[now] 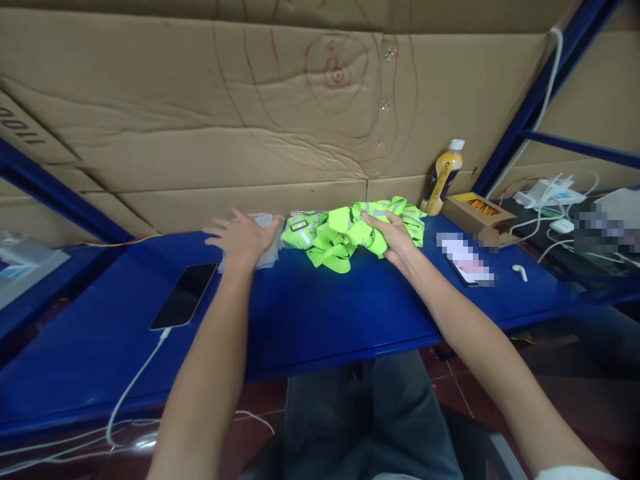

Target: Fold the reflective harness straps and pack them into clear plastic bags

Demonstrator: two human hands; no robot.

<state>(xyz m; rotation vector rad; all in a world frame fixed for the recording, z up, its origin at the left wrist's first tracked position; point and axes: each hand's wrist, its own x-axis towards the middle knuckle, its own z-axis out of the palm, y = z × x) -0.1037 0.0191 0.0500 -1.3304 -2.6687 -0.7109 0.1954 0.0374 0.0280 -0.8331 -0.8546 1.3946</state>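
My left hand [243, 239] is spread wide, palm down, over a small pile of clear plastic bags [270, 255] on the blue shelf. My right hand [395, 237] is closed around a loose bundle of neon yellow-green straps with grey reflective stripes [345, 233]; its thumb lies on top and the other fingers are partly hidden. Loops of the bundle hang towards the front of the shelf. Between the bags and that bundle sits a neon piece in clear plastic [300, 230], with a dark buckle showing.
A black phone [185, 297] with a white cable lies at left. At right are a yellow drink bottle [443, 175], an open cardboard box [493, 223], another phone [465, 260] and a white earbud [520, 272]. Cardboard [165, 147] walls the back; blue posts flank it.
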